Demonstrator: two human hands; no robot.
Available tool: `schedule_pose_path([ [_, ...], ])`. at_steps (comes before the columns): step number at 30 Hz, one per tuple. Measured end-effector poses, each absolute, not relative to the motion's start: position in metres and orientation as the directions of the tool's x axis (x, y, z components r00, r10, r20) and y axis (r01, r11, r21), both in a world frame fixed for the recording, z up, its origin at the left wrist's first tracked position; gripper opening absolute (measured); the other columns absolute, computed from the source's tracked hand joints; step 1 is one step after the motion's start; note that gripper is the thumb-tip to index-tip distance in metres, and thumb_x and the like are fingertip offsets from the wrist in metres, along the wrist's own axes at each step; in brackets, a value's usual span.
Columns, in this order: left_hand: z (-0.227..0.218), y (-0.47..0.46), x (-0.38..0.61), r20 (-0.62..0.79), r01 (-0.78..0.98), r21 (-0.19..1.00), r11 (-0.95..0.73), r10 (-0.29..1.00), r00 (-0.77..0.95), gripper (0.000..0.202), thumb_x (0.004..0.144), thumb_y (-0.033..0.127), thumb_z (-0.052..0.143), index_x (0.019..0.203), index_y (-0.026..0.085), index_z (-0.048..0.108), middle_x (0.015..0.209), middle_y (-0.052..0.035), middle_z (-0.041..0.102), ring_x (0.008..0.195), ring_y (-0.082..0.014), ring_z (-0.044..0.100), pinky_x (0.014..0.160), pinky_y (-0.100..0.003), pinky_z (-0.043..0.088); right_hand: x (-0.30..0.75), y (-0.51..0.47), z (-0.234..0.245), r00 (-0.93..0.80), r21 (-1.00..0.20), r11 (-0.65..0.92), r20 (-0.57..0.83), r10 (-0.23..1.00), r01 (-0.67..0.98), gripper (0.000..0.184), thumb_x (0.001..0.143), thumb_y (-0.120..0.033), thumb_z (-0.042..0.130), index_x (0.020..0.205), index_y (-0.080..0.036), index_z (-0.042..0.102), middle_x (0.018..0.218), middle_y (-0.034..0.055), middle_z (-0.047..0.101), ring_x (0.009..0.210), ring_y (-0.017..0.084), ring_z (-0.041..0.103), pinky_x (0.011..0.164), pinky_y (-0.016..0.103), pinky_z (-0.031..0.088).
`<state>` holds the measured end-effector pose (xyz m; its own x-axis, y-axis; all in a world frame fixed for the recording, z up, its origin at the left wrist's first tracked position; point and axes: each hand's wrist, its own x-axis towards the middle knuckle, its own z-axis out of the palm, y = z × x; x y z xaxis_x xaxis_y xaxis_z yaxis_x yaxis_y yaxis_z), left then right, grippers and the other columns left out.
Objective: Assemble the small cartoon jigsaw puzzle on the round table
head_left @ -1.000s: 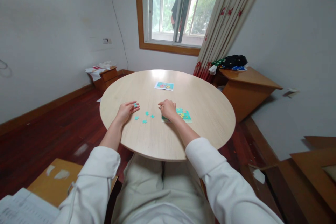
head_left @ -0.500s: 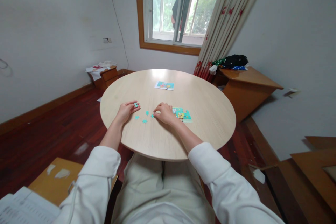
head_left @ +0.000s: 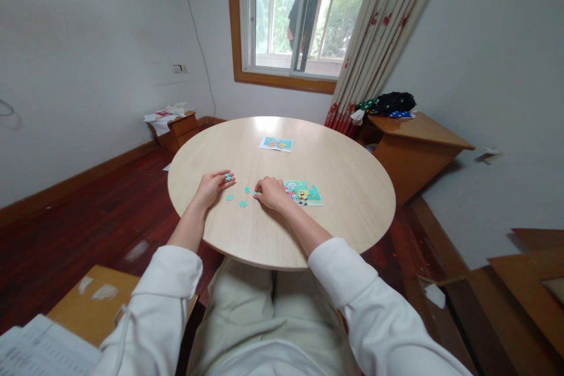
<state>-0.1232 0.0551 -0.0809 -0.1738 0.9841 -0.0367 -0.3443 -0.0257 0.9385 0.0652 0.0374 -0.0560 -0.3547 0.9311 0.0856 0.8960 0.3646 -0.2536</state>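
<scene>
My left hand (head_left: 210, 185) holds a turquoise jigsaw piece (head_left: 228, 177) in its fingers, over the left side of the round table (head_left: 264, 241). My right hand (head_left: 269, 192) is closed at the fingertips on another turquoise puzzle piece (head_left: 256, 193) at the tabletop, mostly covered by the fingers. Between the hands lie a few loose pieces, among them one near the middle (head_left: 247, 190) and one nearer me (head_left: 242, 204). Right of my right hand sits the partly joined puzzle (head_left: 308, 194) with a yellow cartoon figure; its left part is hidden behind that hand.
A folded picture sheet (head_left: 276, 144) lies at the table's far side. A wooden cabinet (head_left: 414, 147) with clothes on it stands to the right. At the lower left, papers (head_left: 44, 343) rest by a wooden board (head_left: 94, 299). A person (head_left: 299, 17) shows through the window.
My right hand has shifted slightly left and its fingers have curled in over the loose piece, uncovering more of the joined puzzle. My left hand has stayed nearly still.
</scene>
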Motion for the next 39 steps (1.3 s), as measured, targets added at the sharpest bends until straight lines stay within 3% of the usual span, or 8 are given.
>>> schedule_pose_path([
  [16,-0.08,0.054,-0.123,-0.031,-0.341,0.94,-0.031,0.984,-0.174,0.016,0.067,0.002,0.053,0.081,0.002,0.061,0.077,-0.0142,0.066,0.077,-0.019,0.066,0.085,-0.04,0.052,0.067,0.036,-0.062,-0.401,-0.474,0.423,0.152,0.903,0.772,0.021,0.076,-0.016,0.059,0.096,-0.021,0.064,0.089,0.0015,0.068,0.081,0.013,0.059,0.077,0.025,0.037],
  [22,-0.086,0.056,-0.125,0.004,-0.299,0.953,-0.052,0.987,-0.161,0.026,0.061,0.006,0.066,0.087,0.005,0.061,0.083,-0.0127,0.066,0.077,-0.0184,0.065,0.082,-0.039,0.053,0.066,0.039,-0.066,-0.387,-0.525,0.41,0.159,0.908,0.746,0.013,0.077,-0.019,0.057,0.084,-0.019,0.068,0.082,0.0022,0.069,0.075,0.013,0.06,0.071,0.022,0.039],
  [31,-0.094,0.062,-0.128,0.039,-0.301,0.95,-0.087,0.986,-0.164,0.03,0.061,0.011,0.07,0.089,0.005,0.059,0.078,-0.011,0.067,0.078,-0.0185,0.066,0.085,-0.04,0.052,0.067,0.041,-0.063,-0.357,-0.416,0.376,0.126,0.926,0.828,0.01,0.076,-0.025,0.062,0.081,-0.02,0.068,0.087,0.0042,0.069,0.085,0.017,0.06,0.078,0.029,0.036],
  [39,-0.094,0.062,-0.128,0.052,-0.294,0.951,-0.1,0.985,-0.165,0.031,0.061,0.014,0.071,0.088,0.006,0.059,0.075,-0.0102,0.067,0.077,-0.0187,0.066,0.084,-0.041,0.052,0.061,0.031,-0.061,-0.394,-0.372,0.45,0.219,0.893,0.812,0.015,0.081,-0.023,0.055,0.086,-0.019,0.069,0.095,0.0066,0.066,0.092,0.018,0.056,0.081,0.03,0.032],
])
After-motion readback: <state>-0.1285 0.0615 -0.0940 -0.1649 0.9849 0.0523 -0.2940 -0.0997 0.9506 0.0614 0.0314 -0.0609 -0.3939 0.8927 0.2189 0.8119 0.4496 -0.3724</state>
